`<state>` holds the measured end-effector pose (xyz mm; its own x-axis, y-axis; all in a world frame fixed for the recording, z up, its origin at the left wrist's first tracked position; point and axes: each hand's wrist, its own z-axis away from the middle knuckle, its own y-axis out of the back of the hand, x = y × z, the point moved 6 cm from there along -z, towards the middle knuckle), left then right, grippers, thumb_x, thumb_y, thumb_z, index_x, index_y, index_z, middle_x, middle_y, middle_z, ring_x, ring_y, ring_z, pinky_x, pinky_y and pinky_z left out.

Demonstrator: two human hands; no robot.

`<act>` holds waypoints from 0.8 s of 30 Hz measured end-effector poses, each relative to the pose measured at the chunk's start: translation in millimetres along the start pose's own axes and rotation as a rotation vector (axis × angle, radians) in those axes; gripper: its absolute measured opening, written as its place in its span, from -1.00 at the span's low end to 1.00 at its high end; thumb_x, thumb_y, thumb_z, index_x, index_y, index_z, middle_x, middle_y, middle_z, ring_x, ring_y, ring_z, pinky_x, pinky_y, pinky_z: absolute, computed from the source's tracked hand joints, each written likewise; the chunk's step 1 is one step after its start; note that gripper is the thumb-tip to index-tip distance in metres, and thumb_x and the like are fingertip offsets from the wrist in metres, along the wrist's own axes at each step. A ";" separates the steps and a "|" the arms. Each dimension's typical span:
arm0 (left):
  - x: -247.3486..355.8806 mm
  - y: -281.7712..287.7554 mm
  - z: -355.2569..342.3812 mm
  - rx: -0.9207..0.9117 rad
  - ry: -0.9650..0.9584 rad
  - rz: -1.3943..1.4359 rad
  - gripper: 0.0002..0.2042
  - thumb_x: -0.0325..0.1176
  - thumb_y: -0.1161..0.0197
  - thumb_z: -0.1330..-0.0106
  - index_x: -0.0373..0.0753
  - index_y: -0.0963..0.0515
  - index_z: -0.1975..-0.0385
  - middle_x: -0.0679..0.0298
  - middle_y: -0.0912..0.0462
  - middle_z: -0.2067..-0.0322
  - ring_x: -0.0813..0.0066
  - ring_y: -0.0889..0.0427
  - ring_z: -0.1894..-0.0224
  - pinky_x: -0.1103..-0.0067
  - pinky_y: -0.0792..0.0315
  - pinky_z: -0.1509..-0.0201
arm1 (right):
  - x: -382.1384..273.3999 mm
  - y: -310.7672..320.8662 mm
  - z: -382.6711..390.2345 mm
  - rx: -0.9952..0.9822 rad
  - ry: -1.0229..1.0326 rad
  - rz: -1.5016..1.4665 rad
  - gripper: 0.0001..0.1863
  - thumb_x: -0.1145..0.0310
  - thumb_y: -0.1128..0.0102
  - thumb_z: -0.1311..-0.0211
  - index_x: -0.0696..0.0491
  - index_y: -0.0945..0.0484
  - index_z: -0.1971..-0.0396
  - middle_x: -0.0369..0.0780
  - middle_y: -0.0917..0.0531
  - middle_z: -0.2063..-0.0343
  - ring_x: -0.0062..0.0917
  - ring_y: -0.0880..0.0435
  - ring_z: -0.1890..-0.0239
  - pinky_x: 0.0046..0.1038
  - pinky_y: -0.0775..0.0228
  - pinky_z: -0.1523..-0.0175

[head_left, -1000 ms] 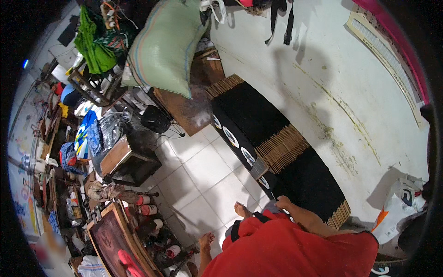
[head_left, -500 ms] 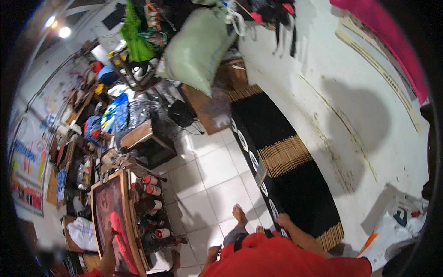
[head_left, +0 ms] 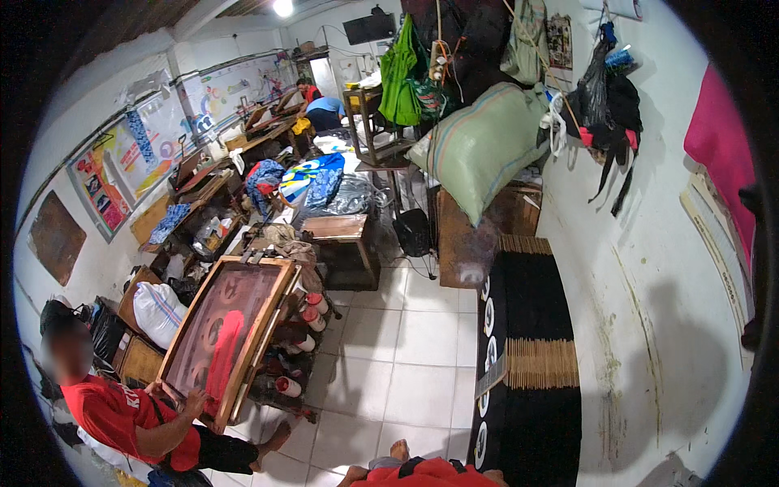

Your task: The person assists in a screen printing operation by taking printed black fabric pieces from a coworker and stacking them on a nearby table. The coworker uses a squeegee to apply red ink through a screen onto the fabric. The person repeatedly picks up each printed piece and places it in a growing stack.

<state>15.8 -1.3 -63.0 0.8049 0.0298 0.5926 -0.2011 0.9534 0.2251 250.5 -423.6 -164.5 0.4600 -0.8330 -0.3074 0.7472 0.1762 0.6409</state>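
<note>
My left hand (head_left: 353, 475) is only a sliver at the lower edge, left of my red-shirted body (head_left: 422, 475); its fingers are not clear. My right hand (head_left: 492, 475) barely shows at the lower edge, beside a long narrow bench piled with black fabric panels (head_left: 535, 300), crossed by bundles of thin wooden sticks (head_left: 540, 361), with white round prints (head_left: 488, 321) along its left side. I cannot tell what either hand holds or touches. My bare foot (head_left: 399, 450) is on the white tiles.
A co-worker in red (head_left: 105, 414) grips a wooden printing screen (head_left: 272, 288) smeared red, above red-lidded pots (head_left: 316, 302). Ahead are a wooden cabinet (head_left: 345, 252), a green woven sack (head_left: 479, 146) and people (head_left: 324, 109) at a cluttered bench. A white wall (head_left: 617, 308) runs along the right.
My view has lifted, showing more room and the lit ceiling. My hands have slipped to the lower edge. The co-worker at the screen has come further into view.
</note>
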 end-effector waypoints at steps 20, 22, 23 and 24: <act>-39.9 10.2 4.9 0.062 0.115 0.129 -0.78 -0.18 -0.21 -0.14 -0.22 -0.54 0.48 0.30 -0.57 0.57 0.58 -0.49 0.58 0.63 -0.31 0.60 | -1.4 -4.1 -112.2 -0.171 0.089 0.131 -0.68 0.10 0.06 -0.08 -0.01 -0.58 0.37 -0.19 -0.62 0.34 -0.32 -0.61 0.33 -0.22 -0.44 0.32; -38.7 14.0 7.1 0.068 0.120 0.122 -0.79 -0.19 -0.19 -0.16 -0.21 -0.54 0.46 0.30 -0.58 0.54 0.58 -0.51 0.56 0.64 -0.32 0.58 | -14.1 -16.8 -103.0 -0.175 0.083 0.169 -0.67 0.10 0.06 -0.08 -0.01 -0.59 0.36 -0.17 -0.62 0.32 -0.31 -0.61 0.31 -0.20 -0.43 0.28; -38.6 15.5 8.4 0.067 0.127 0.118 -0.79 -0.19 -0.19 -0.16 -0.21 -0.54 0.45 0.30 -0.58 0.53 0.58 -0.51 0.55 0.64 -0.32 0.58 | -19.8 -21.8 -101.1 -0.176 0.082 0.189 -0.67 0.10 0.07 -0.08 -0.02 -0.60 0.36 -0.17 -0.62 0.32 -0.31 -0.62 0.29 -0.19 -0.42 0.26; -38.8 16.7 9.2 0.068 0.130 0.114 -0.80 -0.19 -0.18 -0.17 -0.21 -0.54 0.44 0.30 -0.59 0.52 0.58 -0.52 0.54 0.65 -0.32 0.57 | -26.6 -26.3 -100.4 -0.176 0.084 0.216 -0.66 0.10 0.07 -0.08 -0.02 -0.60 0.35 -0.16 -0.62 0.31 -0.31 -0.62 0.28 -0.18 -0.42 0.24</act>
<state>-23.9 10.6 -75.1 0.8393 0.1794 0.5132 -0.3291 0.9191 0.2169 266.8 -353.4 -243.9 0.6505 -0.7209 -0.2392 0.6959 0.4395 0.5680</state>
